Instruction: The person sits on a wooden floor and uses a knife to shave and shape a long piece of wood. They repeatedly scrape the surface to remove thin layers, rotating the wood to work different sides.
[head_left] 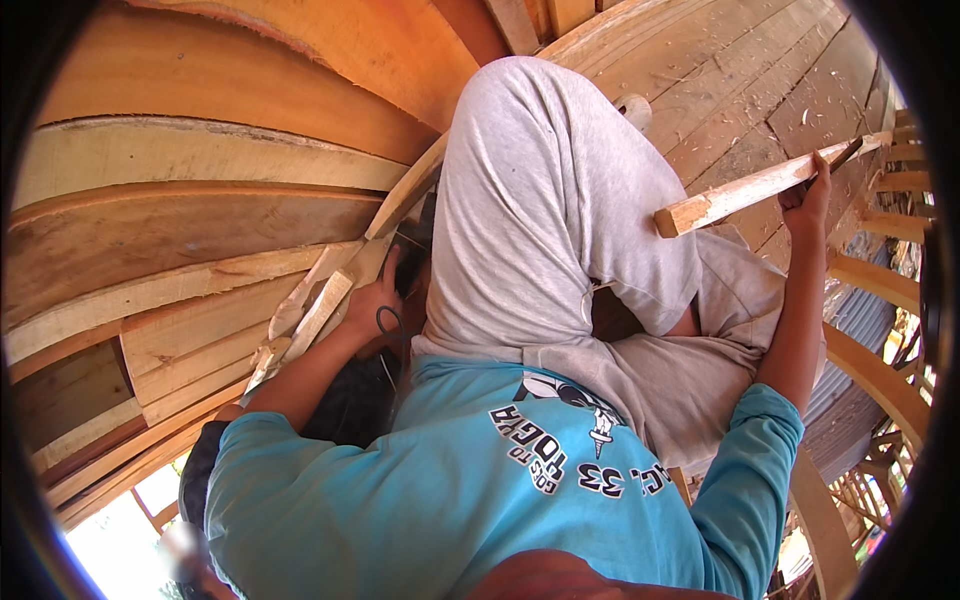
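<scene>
On the left, my left hand (376,297) is beside my raised knee, against a black object (410,270) whose kind I cannot make out. A finger points up along it; the other fingers are mostly hidden. A dark cord loop (390,321) hangs at that wrist. Out to the right, my right hand (806,203) is closed at the side of a squared wooden bar (755,193), around a slim dark tool (847,153) that lies against the bar's far part. The bar slants across, its near end beside my lower leg.
I sit within a curved wooden hull; overlapping planks (215,165) rise on the left. Shavings litter the planked floor (745,110). Narrow wood offcuts (315,315) lean near my left forearm. Curved ribs (880,375) and corrugated metal sheet (850,330) stand at the right.
</scene>
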Motion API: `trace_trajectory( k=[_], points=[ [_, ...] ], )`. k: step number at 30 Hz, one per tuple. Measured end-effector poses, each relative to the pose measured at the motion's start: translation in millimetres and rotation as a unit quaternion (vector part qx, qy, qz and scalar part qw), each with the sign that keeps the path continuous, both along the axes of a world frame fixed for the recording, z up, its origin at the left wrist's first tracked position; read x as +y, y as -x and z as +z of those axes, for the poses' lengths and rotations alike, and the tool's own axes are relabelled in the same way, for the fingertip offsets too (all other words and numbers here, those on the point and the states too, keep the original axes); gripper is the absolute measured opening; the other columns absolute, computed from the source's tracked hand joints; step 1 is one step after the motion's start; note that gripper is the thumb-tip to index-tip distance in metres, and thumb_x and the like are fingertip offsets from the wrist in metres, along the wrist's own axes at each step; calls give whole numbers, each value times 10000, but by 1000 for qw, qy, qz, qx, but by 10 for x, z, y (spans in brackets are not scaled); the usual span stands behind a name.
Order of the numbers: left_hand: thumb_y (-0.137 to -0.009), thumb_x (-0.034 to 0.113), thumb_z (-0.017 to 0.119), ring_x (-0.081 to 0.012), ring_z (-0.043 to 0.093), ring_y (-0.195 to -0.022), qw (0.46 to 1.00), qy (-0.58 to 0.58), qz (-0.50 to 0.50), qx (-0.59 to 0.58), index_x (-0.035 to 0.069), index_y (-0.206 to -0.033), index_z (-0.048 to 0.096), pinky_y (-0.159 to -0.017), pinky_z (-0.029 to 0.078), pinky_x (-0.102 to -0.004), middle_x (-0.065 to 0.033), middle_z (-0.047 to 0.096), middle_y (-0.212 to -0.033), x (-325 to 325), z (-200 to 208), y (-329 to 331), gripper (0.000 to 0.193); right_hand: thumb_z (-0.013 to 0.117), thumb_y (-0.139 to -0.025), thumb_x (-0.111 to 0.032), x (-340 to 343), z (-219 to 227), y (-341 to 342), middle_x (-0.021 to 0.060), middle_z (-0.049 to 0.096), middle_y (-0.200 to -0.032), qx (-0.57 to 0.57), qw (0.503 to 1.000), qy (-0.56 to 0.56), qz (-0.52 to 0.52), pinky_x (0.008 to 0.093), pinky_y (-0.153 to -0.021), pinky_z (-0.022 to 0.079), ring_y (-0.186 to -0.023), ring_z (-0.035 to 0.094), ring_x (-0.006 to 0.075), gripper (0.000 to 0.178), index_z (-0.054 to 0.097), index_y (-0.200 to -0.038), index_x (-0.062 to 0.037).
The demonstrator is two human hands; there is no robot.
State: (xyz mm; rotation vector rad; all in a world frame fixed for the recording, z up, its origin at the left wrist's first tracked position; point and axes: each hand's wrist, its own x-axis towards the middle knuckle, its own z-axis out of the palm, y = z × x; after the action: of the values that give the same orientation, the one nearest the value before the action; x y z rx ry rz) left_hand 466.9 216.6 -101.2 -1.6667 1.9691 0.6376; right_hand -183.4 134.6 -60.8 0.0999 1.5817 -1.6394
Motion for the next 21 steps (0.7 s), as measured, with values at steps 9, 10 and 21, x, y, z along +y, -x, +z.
trace_trajectory(
  k=[9, 10, 21],
  points=[
    [-793, 123, 565, -440, 608, -582, 997, 42, 4, 60, -29, -1490, 27, -531, 485, -507, -250, 620, -662, 49, -5, -79, 894, 609, -866, -462, -2, -76, 50, -67, 340, -429, 4, 1000, -2, 10, 263, -372, 227, -346, 285, 103, 457, 390, -544, -223],
    [-794, 123, 563, -440, 609, -584, 997, 42, 6, 60, -29, -1490, 28, -531, 486, -506, -250, 620, -664, 54, -4, -80, 891, 610, -865, -462, -5, -63, 24, -68, 337, -429, 7, 1000, -3, 3, 264, -373, 222, -347, 279, 104, 457, 390, -544, -224],
    [-837, 135, 548, -460, 615, -626, 996, 58, 25, 68, -16, -1492, 27, -562, 499, -515, -276, 629, -721, 42, -54, -42, 850, 611, -861, -466, -1, -60, -16, -72, 317, -438, 7, 1000, 11, -4, 264, -381, 194, -357, 260, 100, 446, 398, -556, -220]
  ],
)
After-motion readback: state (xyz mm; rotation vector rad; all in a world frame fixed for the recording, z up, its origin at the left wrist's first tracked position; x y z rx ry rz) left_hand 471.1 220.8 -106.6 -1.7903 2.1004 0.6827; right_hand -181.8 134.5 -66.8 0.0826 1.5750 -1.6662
